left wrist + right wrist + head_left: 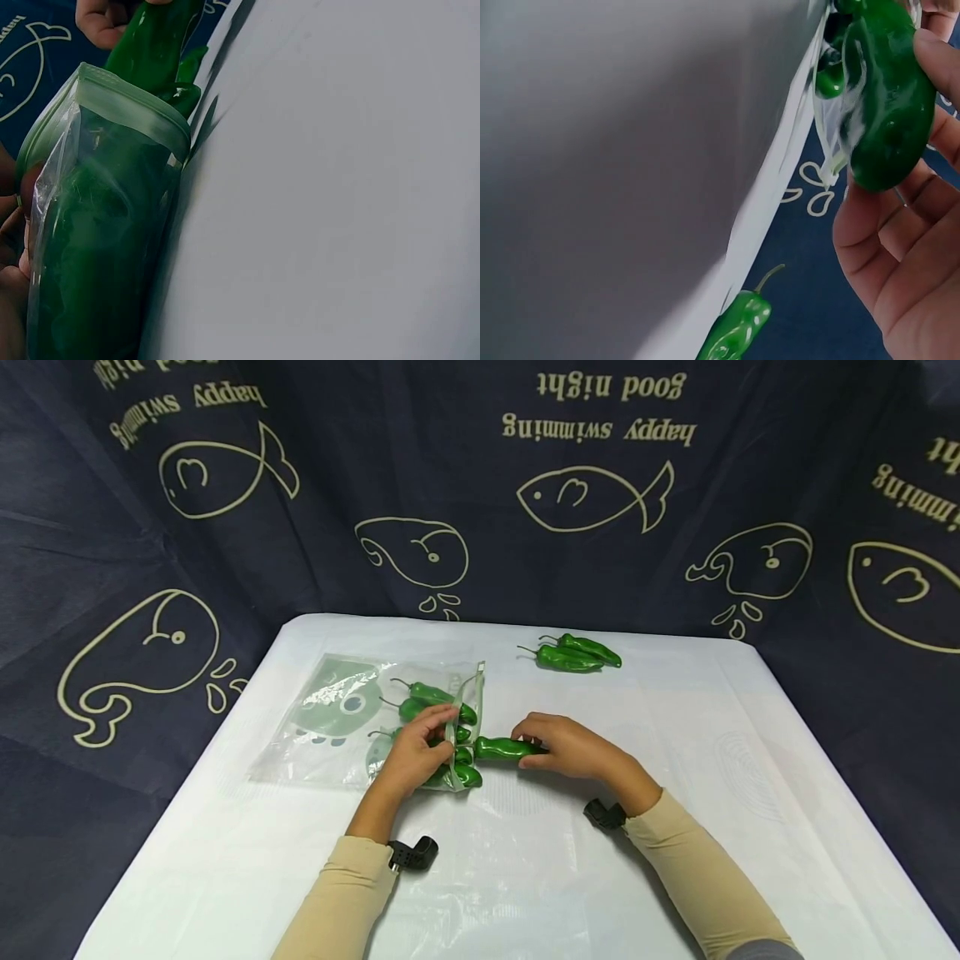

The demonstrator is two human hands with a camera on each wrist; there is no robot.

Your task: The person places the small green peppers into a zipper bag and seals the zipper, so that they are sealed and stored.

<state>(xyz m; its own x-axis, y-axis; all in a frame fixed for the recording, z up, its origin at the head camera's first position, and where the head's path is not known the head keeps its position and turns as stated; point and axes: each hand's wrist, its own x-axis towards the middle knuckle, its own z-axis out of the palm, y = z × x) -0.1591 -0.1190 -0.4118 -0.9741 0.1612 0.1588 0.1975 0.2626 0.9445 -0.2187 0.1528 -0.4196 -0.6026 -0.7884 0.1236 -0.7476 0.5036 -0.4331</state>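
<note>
A clear zip bag [288, 764] with a printed green cartoon figure lies flat on the left of the table, its mouth facing right. Several green peppers [431, 695] are inside, close to the opening. My left hand [408, 760] pinches the bag's edge at the mouth between thumb and fingers. In my right hand [567, 746] is another green pepper [498, 748], gripped at its right end, with the other end at the bag's mouth. The right wrist view shows thumb and fingers around this pepper [891, 112]. How far it reaches into the bag is hard to tell.
Two more green peppers [570, 658] lie side by side near the back edge of the white table [637, 893]. A dark blue cloth [480, 568] printed with fish and whales hangs behind the table. Each wrist wears a small black camera.
</note>
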